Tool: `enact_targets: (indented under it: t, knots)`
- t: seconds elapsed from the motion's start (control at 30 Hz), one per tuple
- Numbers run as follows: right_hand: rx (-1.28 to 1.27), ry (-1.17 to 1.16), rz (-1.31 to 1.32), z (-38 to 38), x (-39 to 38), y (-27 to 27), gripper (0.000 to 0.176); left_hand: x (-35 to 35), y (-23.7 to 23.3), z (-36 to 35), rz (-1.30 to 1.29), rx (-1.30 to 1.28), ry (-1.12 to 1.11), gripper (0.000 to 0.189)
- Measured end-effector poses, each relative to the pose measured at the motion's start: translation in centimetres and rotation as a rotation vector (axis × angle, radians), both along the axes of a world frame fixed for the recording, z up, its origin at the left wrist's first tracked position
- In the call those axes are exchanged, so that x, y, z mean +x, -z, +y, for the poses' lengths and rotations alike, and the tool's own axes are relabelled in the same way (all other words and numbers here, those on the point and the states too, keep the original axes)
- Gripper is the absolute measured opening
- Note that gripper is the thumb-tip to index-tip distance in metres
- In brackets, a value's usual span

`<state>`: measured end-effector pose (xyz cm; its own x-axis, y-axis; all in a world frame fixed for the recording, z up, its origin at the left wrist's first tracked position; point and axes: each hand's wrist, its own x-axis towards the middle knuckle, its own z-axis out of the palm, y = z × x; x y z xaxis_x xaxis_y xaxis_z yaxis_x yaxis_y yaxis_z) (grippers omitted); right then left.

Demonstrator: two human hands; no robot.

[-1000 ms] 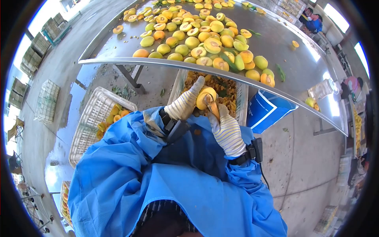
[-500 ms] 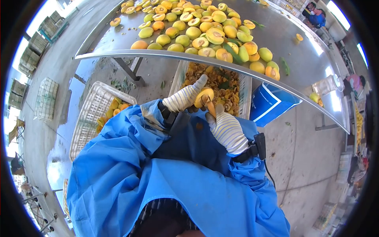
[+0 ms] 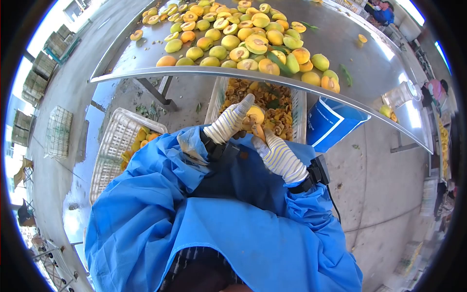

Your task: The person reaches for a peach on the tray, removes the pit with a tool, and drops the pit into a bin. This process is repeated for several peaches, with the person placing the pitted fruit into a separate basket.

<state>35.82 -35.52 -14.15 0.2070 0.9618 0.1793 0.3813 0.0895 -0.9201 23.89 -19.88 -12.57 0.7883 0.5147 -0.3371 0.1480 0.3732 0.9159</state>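
My left hand (image 3: 229,119), in a striped work glove with the thumb raised, grips a yellow apricot half (image 3: 256,114) in front of my apron. In my right hand (image 3: 283,159), gloved the same way, is a small tool with a wooden-looking handle (image 3: 258,131). The tool's far end is at the lower edge of the fruit; its tip is hidden. Under both hands stands a white crate (image 3: 300,117) holding many brownish-orange fruit scraps (image 3: 279,104). Beyond it, whole and halved apricots (image 3: 256,43) lie heaped on a metal table (image 3: 131,61).
A blue container (image 3: 325,125) stands right of the scrap crate. At left, a white basket (image 3: 113,148) holds more fruit. The metal table's raised front edge (image 3: 194,71) runs above my hands. A clear plastic jar (image 3: 400,95) lies on its right side. Other people sit farther off.
The view has shifted slightly. The apricot half has turned in my left hand, and its cut face shows less. My right hand still holds the tool against it.
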Motion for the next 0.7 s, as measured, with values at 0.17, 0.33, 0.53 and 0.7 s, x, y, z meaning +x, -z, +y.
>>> enact_targets:
  t: [0.17, 0.33, 0.53, 0.7]
  knots:
    - [-0.544, -0.129, 0.772, -1.0, -0.2, -5.8, 0.041, 0.2, -1.7, -1.3, -0.207, 0.048, -0.054, 0.067]
    - [-0.542, -0.116, 0.663, -0.8, -0.6, -5.9, 0.046, 1.0, -1.2, -2.0, -0.283, 0.162, -0.147, 0.072]
    - [-0.570, -0.281, 1.224, -1.0, -0.3, -5.4, 0.040, 0.7, -1.8, -1.4, -0.250, 0.091, -0.020, 0.071]
    - [-0.528, -0.368, 1.443, -0.5, 0.0, -5.0, 0.039, 1.0, -2.2, -1.1, -0.293, 0.057, -0.050, 0.070]
